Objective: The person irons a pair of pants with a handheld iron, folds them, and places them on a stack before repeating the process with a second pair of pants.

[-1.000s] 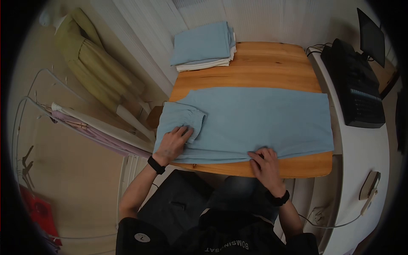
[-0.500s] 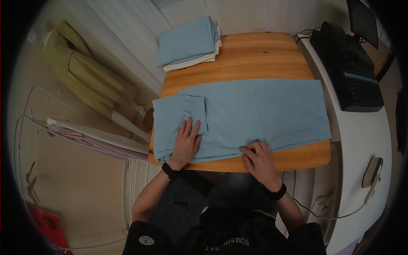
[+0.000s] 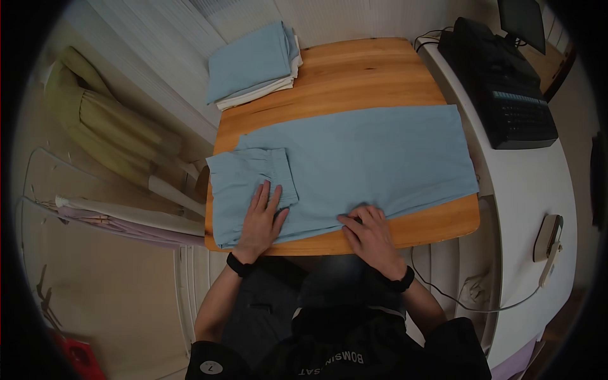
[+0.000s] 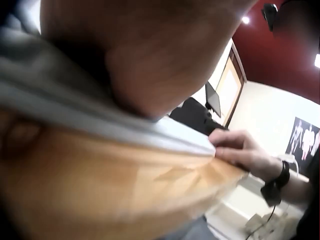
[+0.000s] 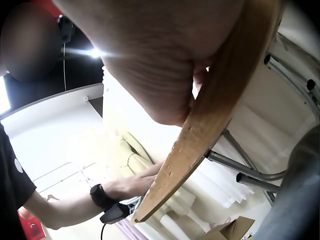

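Light blue trousers (image 3: 373, 152) lie lengthwise across the wooden table, layered along the near edge. Their left end is turned over to the right, so the gathered elastic waistband (image 3: 283, 174) rests on top of the cloth. My left hand (image 3: 261, 218) lies on that turned-over part, fingers extended toward the waistband. At the near edge of the trousers, right of the left hand, my right hand (image 3: 372, 237) has bent fingers and pinches the cloth edge between thumb and fingertips. In the left wrist view, the right hand (image 4: 245, 150) shows at the edge of the cloth.
A stack of folded blue and white cloth (image 3: 253, 60) sits at the table's far left corner. The wooden table (image 3: 354, 69) has a rounded near edge. On the right, a white counter (image 3: 532, 190) carries a black machine (image 3: 500, 88). Clothes hang from a rack (image 3: 126, 221) at left.
The crumpled waistband now lies flatter and straighter. My left hand has spread out on the fold; the right hand stays at the near edge. The head view has shifted.
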Action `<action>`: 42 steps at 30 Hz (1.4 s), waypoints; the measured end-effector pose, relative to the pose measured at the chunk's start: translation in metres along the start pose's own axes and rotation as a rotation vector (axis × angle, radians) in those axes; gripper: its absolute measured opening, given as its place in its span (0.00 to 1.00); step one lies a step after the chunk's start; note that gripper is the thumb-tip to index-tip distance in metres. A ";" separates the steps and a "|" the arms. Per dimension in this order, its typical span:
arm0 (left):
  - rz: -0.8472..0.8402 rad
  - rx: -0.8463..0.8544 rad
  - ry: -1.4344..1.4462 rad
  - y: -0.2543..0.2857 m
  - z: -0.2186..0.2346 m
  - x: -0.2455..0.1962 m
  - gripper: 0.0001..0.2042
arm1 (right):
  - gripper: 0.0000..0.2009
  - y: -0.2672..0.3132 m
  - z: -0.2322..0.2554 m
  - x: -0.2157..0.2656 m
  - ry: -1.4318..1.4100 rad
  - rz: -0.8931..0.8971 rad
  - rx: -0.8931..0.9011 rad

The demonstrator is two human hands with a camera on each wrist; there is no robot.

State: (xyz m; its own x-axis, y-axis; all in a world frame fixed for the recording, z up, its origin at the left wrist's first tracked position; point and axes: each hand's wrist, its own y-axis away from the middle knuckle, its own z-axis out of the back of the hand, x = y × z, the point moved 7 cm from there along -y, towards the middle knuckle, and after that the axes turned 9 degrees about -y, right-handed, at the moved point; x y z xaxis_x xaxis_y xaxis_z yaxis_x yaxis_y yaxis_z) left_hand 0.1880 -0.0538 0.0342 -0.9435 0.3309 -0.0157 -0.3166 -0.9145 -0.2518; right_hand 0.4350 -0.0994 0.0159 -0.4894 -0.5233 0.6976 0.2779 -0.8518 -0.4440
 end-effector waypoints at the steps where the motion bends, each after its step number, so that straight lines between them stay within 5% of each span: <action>1: -0.067 0.050 -0.106 0.006 -0.015 -0.007 0.30 | 0.12 0.001 -0.002 -0.001 -0.005 -0.011 0.023; 5: -0.002 0.254 0.035 0.007 -0.022 0.004 0.35 | 0.13 0.004 0.040 -0.006 0.009 -0.036 -0.101; 9: 0.027 0.235 0.027 -0.010 -0.005 0.011 0.35 | 0.17 0.033 0.155 -0.070 0.359 -0.416 -0.514; 13: 0.134 0.140 0.064 -0.050 -0.002 0.059 0.36 | 0.25 0.064 0.214 -0.126 0.446 -0.694 -0.522; 14: 0.291 0.248 0.059 -0.054 -0.018 0.079 0.39 | 0.25 0.059 0.224 -0.122 0.465 -0.689 -0.526; 15: 0.445 0.359 0.049 -0.054 -0.036 0.099 0.42 | 0.27 0.062 0.226 -0.130 0.312 -0.882 -0.502; 16: 0.481 0.515 0.054 -0.053 -0.064 0.104 0.47 | 0.30 0.068 0.224 -0.138 0.145 -1.073 -0.476; 19: 0.445 0.518 0.023 -0.052 -0.074 0.112 0.49 | 0.34 0.088 0.228 -0.182 0.091 -1.135 -0.511; 23: 0.387 0.483 -0.016 -0.040 -0.044 0.088 0.47 | 0.37 0.089 0.219 -0.213 -0.248 -0.794 -0.485; 27: 0.175 0.296 -0.064 -0.009 -0.027 0.021 0.43 | 0.31 0.095 0.223 -0.201 -0.271 -0.881 -0.674; 29: 0.117 0.292 -0.033 0.001 -0.028 0.001 0.42 | 0.23 0.102 0.226 -0.206 -0.185 -0.831 -0.769; 33: 0.137 0.249 0.026 0.006 -0.031 -0.004 0.44 | 0.19 0.098 0.222 -0.192 0.193 -0.829 -0.663; 35: 0.143 0.271 0.035 0.005 -0.030 -0.002 0.46 | 0.17 0.096 0.226 -0.175 0.165 -0.672 -0.844; 42: 0.120 0.304 0.056 0.011 -0.032 -0.008 0.51 | 0.09 0.085 0.226 -0.168 -0.544 -0.598 -1.147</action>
State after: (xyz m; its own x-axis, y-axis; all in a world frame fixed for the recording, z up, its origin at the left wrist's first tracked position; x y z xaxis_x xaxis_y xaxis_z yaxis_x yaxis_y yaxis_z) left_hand 0.1953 -0.0590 0.0003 -0.9716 0.2216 -0.0829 -0.2265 -0.9724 0.0554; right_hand 0.7273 -0.0888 -0.0122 0.1586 -0.2613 0.9521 -0.8059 -0.5913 -0.0280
